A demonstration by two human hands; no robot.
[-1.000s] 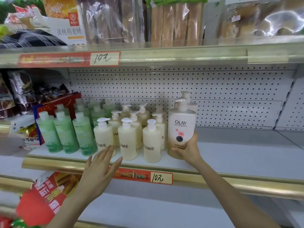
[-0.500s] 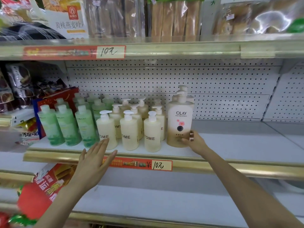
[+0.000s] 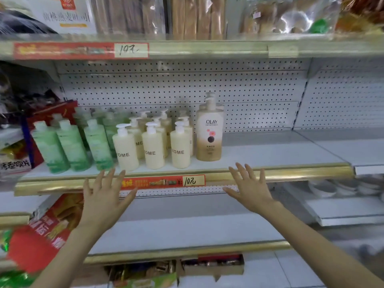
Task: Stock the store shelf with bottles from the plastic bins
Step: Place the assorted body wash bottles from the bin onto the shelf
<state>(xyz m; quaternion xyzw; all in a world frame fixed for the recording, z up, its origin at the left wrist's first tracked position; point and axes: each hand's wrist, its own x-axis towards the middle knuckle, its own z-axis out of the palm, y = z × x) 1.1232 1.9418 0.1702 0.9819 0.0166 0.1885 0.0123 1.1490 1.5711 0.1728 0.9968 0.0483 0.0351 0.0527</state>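
left hand [image 3: 104, 196]: held up in front of the gold front rail, below the cream bottles, with its back turned to the camera. The fingers are straight and spread apart, and nothing is gripped. Whether the fingertips touch the rail cannot be told.
right hand [image 3: 249, 188]: held in front of the same rail, below and to the right of the tall bottle and apart from it. The fingers are splayed and nothing is held.
tall bottle [image 3: 209, 134]: a cream-and-gold pump bottle marked OLAY is stood upright on the middle shelf, just beside the cream bottles at the right end of the row. It is touched by neither hand.
cream bottles [image 3: 153, 150]: pump bottles lettered "OME" are set upright in three files running back, between the green bottles and the tall bottle.
green bottles [image 3: 70, 146]: stood upright to the left of the cream ones, several deep.
middle shelf [image 3: 270, 150]: a white board is seen to the right of the tall bottle, backed by white pegboard [image 3: 187, 88].
price strip [image 3: 164, 182]: a red label with a handwritten tag is fixed to the rail, between the two hands.
upper shelf [image 3: 207, 48]: loaded with clear-wrapped packets.
lower shelf [image 3: 187, 225]: a white board is seen under both forearms.
red packet [image 3: 39, 242]: seen blurred at the lower left.
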